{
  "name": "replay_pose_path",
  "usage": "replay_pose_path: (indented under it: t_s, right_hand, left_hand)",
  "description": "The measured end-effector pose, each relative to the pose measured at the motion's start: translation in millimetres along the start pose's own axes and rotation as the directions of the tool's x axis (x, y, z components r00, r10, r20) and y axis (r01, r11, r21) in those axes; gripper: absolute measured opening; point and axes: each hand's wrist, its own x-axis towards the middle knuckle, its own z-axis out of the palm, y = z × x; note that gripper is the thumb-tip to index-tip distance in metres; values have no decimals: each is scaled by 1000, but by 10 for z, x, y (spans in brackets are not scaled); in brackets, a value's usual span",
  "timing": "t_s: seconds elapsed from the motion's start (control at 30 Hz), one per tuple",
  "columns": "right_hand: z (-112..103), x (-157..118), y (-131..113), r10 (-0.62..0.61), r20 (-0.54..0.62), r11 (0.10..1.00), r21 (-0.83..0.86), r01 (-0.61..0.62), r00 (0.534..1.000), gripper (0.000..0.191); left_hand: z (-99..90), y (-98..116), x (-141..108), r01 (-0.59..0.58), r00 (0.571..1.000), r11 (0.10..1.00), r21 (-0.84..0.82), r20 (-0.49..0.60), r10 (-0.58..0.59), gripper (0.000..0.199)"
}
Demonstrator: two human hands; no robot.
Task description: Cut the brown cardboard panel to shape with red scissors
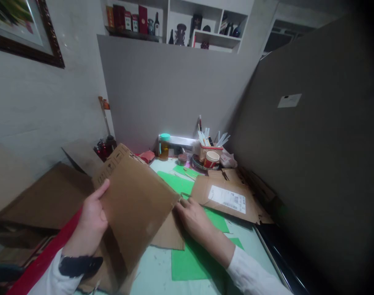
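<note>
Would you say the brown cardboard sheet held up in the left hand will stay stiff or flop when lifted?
The cardboard sheet probably stays fairly stiff: it stands raised and flat with only the left hand at one edge. It looks light, held by one hand. Its ragged lower edge may bend or tear easily.

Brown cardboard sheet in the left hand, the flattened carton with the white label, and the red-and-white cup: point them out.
Brown cardboard sheet (134, 205), head view, middle of its face.
Flattened carton with white label (202, 190), head view, bare flap left of label.
Red-and-white cup (212, 160), head view, side wall.
</note>
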Motion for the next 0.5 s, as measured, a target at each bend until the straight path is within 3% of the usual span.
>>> replay_pose_path:
  t_s: [0.17,0.3,0.43,0.5]
  right_hand:
    - [-25,17,138,126,-15,978,172,-121,992,25]
    - [-505,-170,273,164,-49,914,383,-133,985,15]
    - [-1058,-905,476,83,99,851,511,-122,992,23]
    - [-1109,-1426,534,179,157,825,514,-235,971,22]
  left_hand:
    - [12,14,-13,-14,1000,1000,-6,-20,14,29]
    - [31,13,-22,-11,999,1000,-3,-36,11,32]
    - [13,35,10,-9,999,1000,2,-50,10,29]
    - [-6,42,36,-7,999,1000,7,-50,7,27]
